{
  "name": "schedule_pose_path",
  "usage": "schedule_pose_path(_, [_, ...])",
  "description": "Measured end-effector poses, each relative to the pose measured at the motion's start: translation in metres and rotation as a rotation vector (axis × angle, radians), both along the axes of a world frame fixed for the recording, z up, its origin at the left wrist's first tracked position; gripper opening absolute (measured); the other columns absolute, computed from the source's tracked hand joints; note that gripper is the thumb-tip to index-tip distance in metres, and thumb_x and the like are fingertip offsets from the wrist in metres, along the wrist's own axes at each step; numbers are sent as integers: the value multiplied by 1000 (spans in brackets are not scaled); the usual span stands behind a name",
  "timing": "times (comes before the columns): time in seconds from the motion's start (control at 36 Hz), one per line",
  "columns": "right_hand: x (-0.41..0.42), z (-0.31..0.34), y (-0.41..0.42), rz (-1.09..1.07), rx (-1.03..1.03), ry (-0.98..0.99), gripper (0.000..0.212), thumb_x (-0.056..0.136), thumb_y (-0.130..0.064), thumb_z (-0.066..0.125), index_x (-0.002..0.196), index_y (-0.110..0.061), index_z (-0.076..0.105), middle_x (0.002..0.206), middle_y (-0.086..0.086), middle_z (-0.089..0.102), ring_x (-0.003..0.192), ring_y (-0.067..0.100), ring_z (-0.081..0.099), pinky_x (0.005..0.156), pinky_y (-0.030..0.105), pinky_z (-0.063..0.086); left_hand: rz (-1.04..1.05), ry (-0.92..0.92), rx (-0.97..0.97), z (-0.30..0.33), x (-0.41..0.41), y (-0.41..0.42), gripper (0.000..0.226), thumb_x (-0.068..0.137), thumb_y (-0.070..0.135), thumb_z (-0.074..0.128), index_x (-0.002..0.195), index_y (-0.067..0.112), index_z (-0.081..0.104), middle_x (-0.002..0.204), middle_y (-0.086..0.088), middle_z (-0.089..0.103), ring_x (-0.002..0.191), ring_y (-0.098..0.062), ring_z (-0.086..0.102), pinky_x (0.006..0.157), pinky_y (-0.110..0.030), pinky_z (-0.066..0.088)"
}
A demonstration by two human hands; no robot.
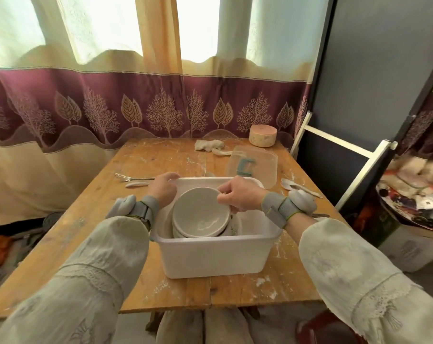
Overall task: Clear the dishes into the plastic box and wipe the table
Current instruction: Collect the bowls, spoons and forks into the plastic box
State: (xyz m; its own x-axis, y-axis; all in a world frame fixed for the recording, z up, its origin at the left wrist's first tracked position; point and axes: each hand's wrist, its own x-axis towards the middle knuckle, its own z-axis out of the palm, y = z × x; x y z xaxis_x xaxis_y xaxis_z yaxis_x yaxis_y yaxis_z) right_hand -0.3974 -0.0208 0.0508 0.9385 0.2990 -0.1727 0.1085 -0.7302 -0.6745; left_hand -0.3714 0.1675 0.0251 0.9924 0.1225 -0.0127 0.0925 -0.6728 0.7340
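Note:
A white plastic box [215,256] stands on the wooden table [91,219] in front of me. Inside it lies a stack of white dishes topped by a white bowl [200,214]. My right hand [237,194] grips the bowl's right rim, fingers curled over it. My left hand [162,186] curls over the box's far left rim. A fork [131,178] and a white spoon [137,184] lie left of the box. Two more white spoons [292,186] lie to its right. A crumpled cloth [208,144] sits at the far edge.
The box's clear lid [252,167] lies flat behind the box. A round yellowish container [262,135] stands at the far right corner. Curtains hang behind the table. A dark panel with a white frame [334,140] stands at the right, with cluttered boxes beyond.

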Motion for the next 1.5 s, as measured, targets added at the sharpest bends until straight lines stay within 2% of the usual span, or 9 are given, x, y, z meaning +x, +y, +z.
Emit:
schedule_pose_path(0.17, [1, -3, -1, 1, -15, 77, 23, 91, -10, 49, 85, -22, 68, 41, -4, 51, 28, 2, 40, 35, 13, 35, -11, 23, 41, -2, 3, 2, 50, 88, -5, 34, 132, 12, 52, 132, -15, 54, 118, -34, 52, 96, -36, 43])
schedule_pose_path(0.31, [2, -2, 0, 18, -58, 100, 22, 92, -10, 47, 87, -21, 65, 41, -4, 51, 30, 6, 39, 37, 15, 36, -20, 22, 60, -3, 4, 2, 51, 88, -5, 34, 132, 12, 51, 130, -16, 55, 115, -36, 54, 95, -39, 45])
schedule_pose_path(0.53, [3, -1, -9, 52, -80, 80, 32, 98, -21, 42, 97, -1, 66, 57, 1, 59, 32, 2, 48, 38, 14, 41, -34, 34, 155, -3, 6, 0, 52, 89, -4, 33, 135, 14, 47, 137, -15, 48, 122, -33, 48, 98, -36, 41])
schedule_pose_path(0.72, [10, 10, -34, -116, 137, -74, 25, 96, -13, 45, 103, -2, 66, 59, 4, 60, 36, 4, 51, 39, 15, 40, -40, 104, 404, 11, 9, -14, 43, 92, 3, 37, 132, 11, 50, 133, -13, 53, 121, -31, 50, 99, -35, 40])
schedule_pose_path(0.83, [17, 3, -74, -352, 133, -172, 27, 94, -12, 42, 94, -1, 67, 60, 5, 59, 46, 11, 52, 40, 14, 43, -201, 138, 525, 23, 20, -41, 34, 98, 15, 35, 118, 3, 59, 116, -14, 60, 105, -30, 55, 86, -33, 43])
schedule_pose_path(0.97, [24, -33, -127, -508, -157, -175, 33, 92, -14, 40, 99, 3, 68, 84, 9, 69, 73, 22, 59, 78, 39, 53, -433, 155, 581, 32, 17, -87, 46, 103, 33, 22, 126, 6, 52, 124, -14, 56, 114, -29, 52, 92, -34, 40])
schedule_pose_path(1.08, [15, -60, -156, -400, -518, -9, 35, 93, -7, 39, 122, -7, 58, 126, 12, 57, 114, 28, 55, 95, 36, 46, -501, 132, 658, 25, 17, -118, 45, 102, 37, 20, 133, 14, 44, 128, -13, 51, 114, -28, 50, 90, -35, 40])
schedule_pose_path(1.33, [17, -103, -184, -315, -732, 119, 55, 96, -17, 39, 147, -16, 21, 153, 3, 25, 141, 26, 21, 115, 39, 23, -471, 114, 709, 13, 25, -124, 45, 102, 39, 15, 139, 22, 34, 138, -8, 44, 126, -28, 40, 99, -39, 30])
schedule_pose_path(1.5, [27, -98, -182, -270, -865, 15, 42, 95, -15, 42, 137, -14, 43, 142, 8, 38, 132, 27, 37, 109, 38, 34, -474, 148, 623, 15, 32, -123, 41, 104, 29, 18, 133, 12, 41, 134, -14, 48, 120, -30, 45, 96, -32, 34])
